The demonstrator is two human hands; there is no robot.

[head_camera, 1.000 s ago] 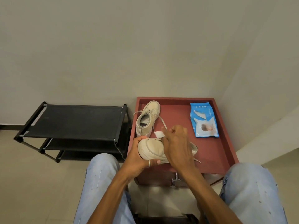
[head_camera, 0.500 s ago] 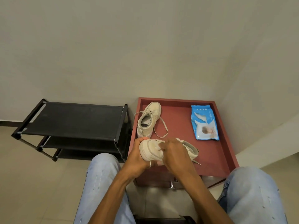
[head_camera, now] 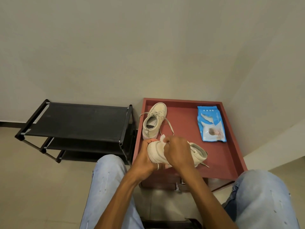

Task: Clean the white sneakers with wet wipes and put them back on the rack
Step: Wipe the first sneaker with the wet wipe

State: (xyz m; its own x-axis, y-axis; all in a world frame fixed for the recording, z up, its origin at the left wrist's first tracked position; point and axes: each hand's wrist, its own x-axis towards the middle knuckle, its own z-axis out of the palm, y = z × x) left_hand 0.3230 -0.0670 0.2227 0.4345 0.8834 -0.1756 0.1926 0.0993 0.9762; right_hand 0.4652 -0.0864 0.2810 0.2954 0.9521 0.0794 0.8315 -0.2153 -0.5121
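White wipe (head_camera: pixel 163 138) (half-hidden), right hand (head_camera: pixel 178 152) covering sneaker (head_camera: pixel 155 151)

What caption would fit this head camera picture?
Left hand grips a white lace-up sneaker while the right hand presses a white wet wipe onto it.

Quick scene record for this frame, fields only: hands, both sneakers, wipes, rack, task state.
left hand: grips toe end of a white lace-up sneaker, held over the near edge of the red rimmed tabletop
right hand: holds a small white wet wipe against that sneaker's upper
second white sneaker: upright on tabletop, far left, laces loose
blue and white wipes pack: flat on tabletop, far right
black three-tier shoe rack: left of the table
task state: wipe on shoe; neither sneaker on rack
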